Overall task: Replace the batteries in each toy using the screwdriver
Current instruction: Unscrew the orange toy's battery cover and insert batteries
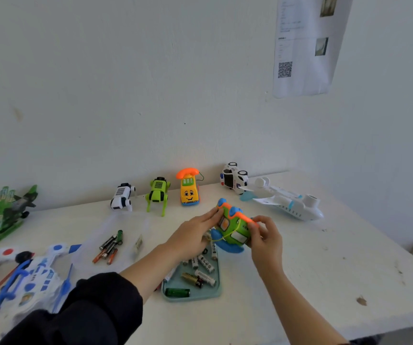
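Observation:
Both hands hold a green and orange toy phone car with blue wheels above the table, tipped on its side. My left hand holds its left end, fingers along the orange edge. My right hand grips its right end with curled fingers. Just below it lies a teal tray with several batteries, white, gold and green. More loose batteries lie on a clear plastic bag to the left. No screwdriver can be made out.
Along the wall stand a white robot dog, a green robot dog, a yellow phone car, a police car on its side and a white plane. A green jet and a white-blue toy lie left.

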Demonstrator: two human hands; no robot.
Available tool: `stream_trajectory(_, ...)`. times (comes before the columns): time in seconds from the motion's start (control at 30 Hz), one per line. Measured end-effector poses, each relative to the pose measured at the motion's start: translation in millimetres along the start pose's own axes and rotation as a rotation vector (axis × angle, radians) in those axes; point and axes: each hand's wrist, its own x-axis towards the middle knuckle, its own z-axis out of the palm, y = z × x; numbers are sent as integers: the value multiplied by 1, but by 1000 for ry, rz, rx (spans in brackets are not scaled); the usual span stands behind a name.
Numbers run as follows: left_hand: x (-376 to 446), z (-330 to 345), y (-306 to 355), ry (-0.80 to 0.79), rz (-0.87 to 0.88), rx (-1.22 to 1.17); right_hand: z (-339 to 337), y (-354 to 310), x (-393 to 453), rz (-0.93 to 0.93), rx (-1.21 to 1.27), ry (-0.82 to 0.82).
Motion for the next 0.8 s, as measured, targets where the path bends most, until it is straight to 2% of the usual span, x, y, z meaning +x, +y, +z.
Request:
stream_trajectory(0.13, 8, -15, 4, 181, 84, -137, -4, -34, 30, 166, 173, -100)
stream_trajectory(0.3, 14, -44, 8, 434, 16, -113, 4, -68, 68, 467, 311, -249)
stream_trajectory(0.37, 14, -58, 8, 451, -25, -183, 12, -75, 79, 574, 284, -270)
stream_trajectory(0.47, 5, -80, 7, 337, -199, -524, 28, -82, 89, 608, 104, -367)
stream_trajectory(0.57, -7, -97, -7, 319, -446, -784, 53, -88, 93, 580, 10, -509)
stream_trajectory(0.67, -24, -113, -32, 401, -701, -931, 92, -93, 89, 535, -103, -638)
stream_trajectory(0.8, -45, -138, -68, 546, -880, -1078, 142, -83, 82, 451, -361, -708)
